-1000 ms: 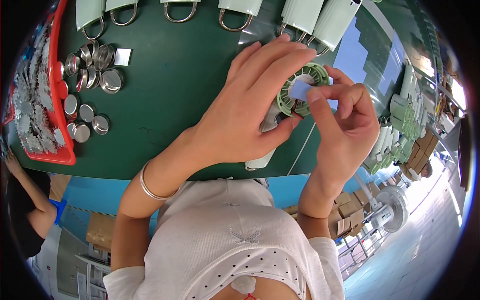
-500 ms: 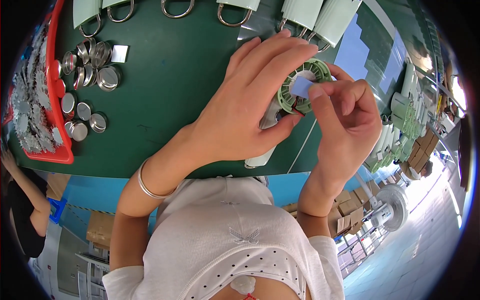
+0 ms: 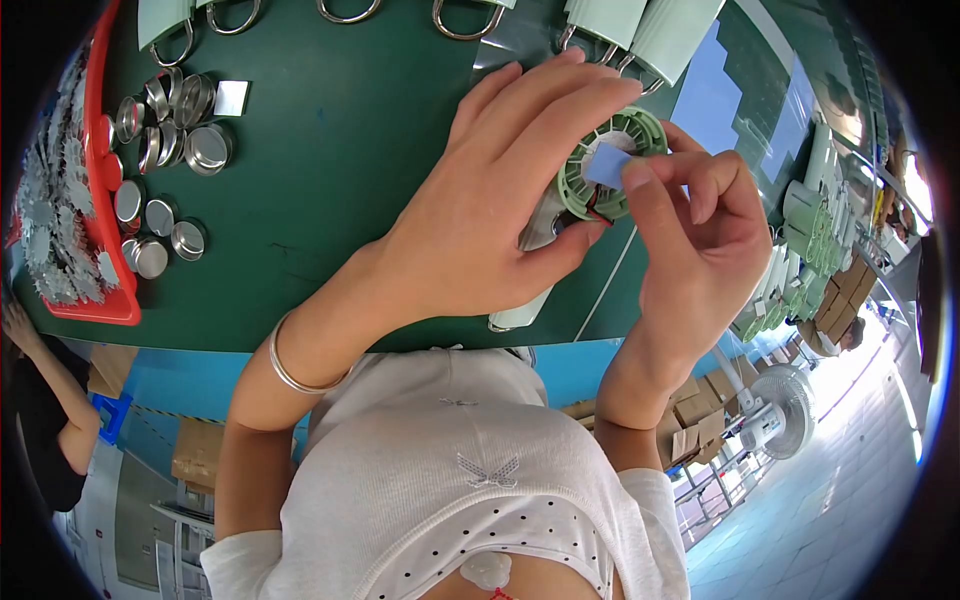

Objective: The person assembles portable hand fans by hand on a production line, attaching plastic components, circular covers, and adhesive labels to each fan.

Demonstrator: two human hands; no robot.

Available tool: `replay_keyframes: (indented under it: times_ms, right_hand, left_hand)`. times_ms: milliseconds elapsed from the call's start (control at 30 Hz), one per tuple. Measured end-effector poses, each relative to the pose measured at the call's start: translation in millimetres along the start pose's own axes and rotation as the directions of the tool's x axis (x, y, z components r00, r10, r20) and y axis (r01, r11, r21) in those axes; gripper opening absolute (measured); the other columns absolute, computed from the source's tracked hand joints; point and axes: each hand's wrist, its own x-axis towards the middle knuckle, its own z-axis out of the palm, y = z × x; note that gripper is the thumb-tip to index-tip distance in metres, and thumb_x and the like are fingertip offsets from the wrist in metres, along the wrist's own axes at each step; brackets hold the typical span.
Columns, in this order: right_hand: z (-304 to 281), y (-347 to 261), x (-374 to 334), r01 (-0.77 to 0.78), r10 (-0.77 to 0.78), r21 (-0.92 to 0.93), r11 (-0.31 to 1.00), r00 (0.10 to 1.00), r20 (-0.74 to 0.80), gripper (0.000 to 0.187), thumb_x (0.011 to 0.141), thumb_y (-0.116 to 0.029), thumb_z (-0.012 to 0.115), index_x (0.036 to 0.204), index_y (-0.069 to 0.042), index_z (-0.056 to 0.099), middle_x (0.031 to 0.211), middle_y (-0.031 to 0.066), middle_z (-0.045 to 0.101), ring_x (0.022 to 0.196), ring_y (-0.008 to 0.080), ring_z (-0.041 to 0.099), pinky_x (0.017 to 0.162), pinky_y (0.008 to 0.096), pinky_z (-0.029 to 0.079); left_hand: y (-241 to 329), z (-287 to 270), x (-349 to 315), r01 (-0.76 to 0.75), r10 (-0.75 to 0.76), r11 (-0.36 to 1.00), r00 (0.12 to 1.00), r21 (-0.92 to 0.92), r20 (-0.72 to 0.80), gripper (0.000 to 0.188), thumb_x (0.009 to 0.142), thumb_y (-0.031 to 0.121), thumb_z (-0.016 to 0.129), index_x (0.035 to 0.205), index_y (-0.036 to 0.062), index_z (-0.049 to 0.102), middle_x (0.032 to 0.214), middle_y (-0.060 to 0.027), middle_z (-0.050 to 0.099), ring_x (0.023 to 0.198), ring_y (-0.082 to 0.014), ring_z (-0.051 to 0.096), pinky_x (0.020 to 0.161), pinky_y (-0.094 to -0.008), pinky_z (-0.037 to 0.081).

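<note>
My left hand (image 3: 500, 190) is wrapped around a light-green device with a round, ribbed housing (image 3: 645, 128), its open end turned up. Red and black wires show at the lower rim of the housing, by my left thumb. Between thumb and forefinger, my right hand (image 3: 700, 230) pinches a small blue square piece (image 3: 607, 166), held over the middle of the opening. Whether the piece touches the inside I cannot tell. A pale handle-like part (image 3: 520, 315) sticks out below my left hand; its link to the housing is hidden.
Several round metal caps (image 3: 208, 148) and a small silver square (image 3: 231, 98) lie at left on the green table (image 3: 330, 200). Beside them stands a red tray (image 3: 125, 305) of grey toothed pieces. Pale-green bodies with metal loops (image 3: 600, 20) line the far side, near blue sheets (image 3: 708, 95).
The view has shifted slightly, so the caps and tray appear a little further left and up. Both hands keep nearly the same hold on the device and the blue piece.
</note>
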Motion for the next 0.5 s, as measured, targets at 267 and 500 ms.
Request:
replay_keyframes:
  times_ms: [267,500]
  right_hand:
    - [3.5,2.2,-2.7,0.024,-0.024,-0.005,1.000,0.999,-0.034,0.028,0.079,0.011,0.069,0.077,-0.005,0.046,0.078,0.0082,0.068,0.106,0.0243,0.062,0.098,0.0373,0.045]
    - [3.8,4.1,-4.9,0.029,-0.030,-0.002,1.000,0.999,-0.037,0.027,0.079,0.011,0.069,0.078,-0.005,0.047,0.078,0.0082,0.067,0.109,0.0251,0.062,0.097,0.0362,0.045]
  left_hand:
    - [-0.9,-0.2,0.5,-0.003,0.003,1.000,1.000,0.002,-0.007,0.080,0.067,0.003,0.075,0.142,0.0035,0.045,0.144,-0.0145,0.049,0.140,-0.0360,0.040,0.113,-0.0453,0.034]
    - [-0.1,0.3,0.3,0.002,-0.002,1.000,1.000,0.008,-0.005,0.081,0.066,0.002,0.075,0.142,0.0039,0.046,0.144,-0.0147,0.050,0.139,-0.0360,0.041,0.113,-0.0453,0.034]
